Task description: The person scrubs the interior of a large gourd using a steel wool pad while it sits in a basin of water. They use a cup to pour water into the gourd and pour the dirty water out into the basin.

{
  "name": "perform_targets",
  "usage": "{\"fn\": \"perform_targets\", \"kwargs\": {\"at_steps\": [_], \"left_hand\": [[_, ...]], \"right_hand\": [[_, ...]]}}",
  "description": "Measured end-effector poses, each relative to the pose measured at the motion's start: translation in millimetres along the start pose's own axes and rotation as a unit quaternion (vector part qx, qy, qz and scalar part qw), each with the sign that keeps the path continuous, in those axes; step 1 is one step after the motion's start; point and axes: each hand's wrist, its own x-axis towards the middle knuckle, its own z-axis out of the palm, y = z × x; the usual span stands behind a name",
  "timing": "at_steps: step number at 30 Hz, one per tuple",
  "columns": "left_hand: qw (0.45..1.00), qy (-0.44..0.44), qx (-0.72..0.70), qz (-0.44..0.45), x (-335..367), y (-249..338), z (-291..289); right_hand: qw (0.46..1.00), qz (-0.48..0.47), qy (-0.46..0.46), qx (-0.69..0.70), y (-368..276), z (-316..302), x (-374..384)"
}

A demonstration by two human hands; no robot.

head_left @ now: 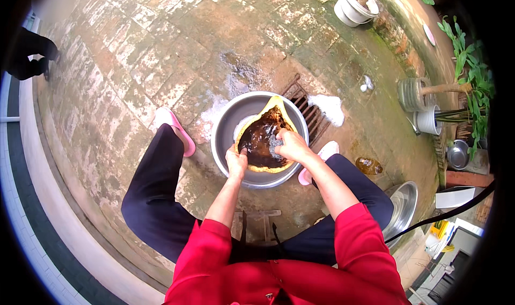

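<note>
A yellow-rimmed gourd ladle, dark brown and wet inside, is tilted with its hollow facing up over a wide metal basin. My left hand grips the gourd's near-left rim, thumb on the inner side and the other fingers mostly hidden underneath. Inside the hollow, my right hand presses a grey steel wool scrubber against the right part of the inner wall. Below the gourd, some whitish suds or water show in the basin.
A rusty drain grate with white foam lies right behind the basin. An amber bottle lies on the brick floor to the right, near another metal basin. Potted plants, including a white pot, line the right side.
</note>
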Motion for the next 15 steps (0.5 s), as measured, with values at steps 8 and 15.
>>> {"fn": "perform_targets", "kwargs": {"at_steps": [8,15], "left_hand": [[0.999,-0.045,0.013,-0.022,-28,162,-29],[0.989,-0.131,-0.053,-0.043,-37,232,-53]], "right_hand": [[0.972,-0.186,0.127,-0.058,-42,-95,-71],[0.863,-0.287,0.411,-0.062,-70,-93,-103]]}}
